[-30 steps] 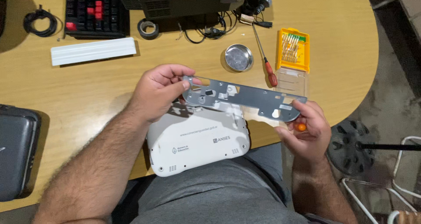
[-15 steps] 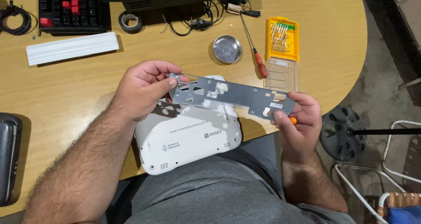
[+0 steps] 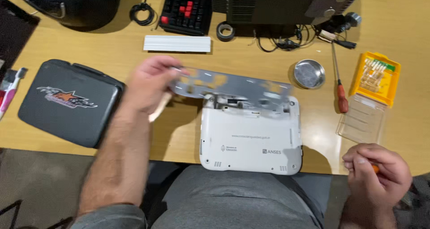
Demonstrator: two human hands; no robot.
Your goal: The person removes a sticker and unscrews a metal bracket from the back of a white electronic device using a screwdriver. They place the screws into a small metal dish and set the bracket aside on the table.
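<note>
My left hand (image 3: 150,83) grips one end of a long grey metal bracket (image 3: 233,85) with cut-outs, blurred by motion, held above the table. Below it lies a small white laptop (image 3: 251,137), underside up, at the table's front edge above my lap. My right hand (image 3: 376,173) is off the bracket, low at the right by the table edge, fingers curled around a small orange-tipped tool of which only a bit shows.
A dark closed laptop (image 3: 67,103) lies at the left. A round metal dish (image 3: 309,73), a red-handled screwdriver (image 3: 340,88), a yellow bit case (image 3: 375,76) with clear lid (image 3: 360,119), a white strip (image 3: 177,43), a tape roll (image 3: 225,30), and a black keyboard (image 3: 186,9) sit behind.
My right hand let go of the bracket and dropped to the lower right. My left hand alone carries the bracket leftward. The view shifted left, showing the dark laptop.
</note>
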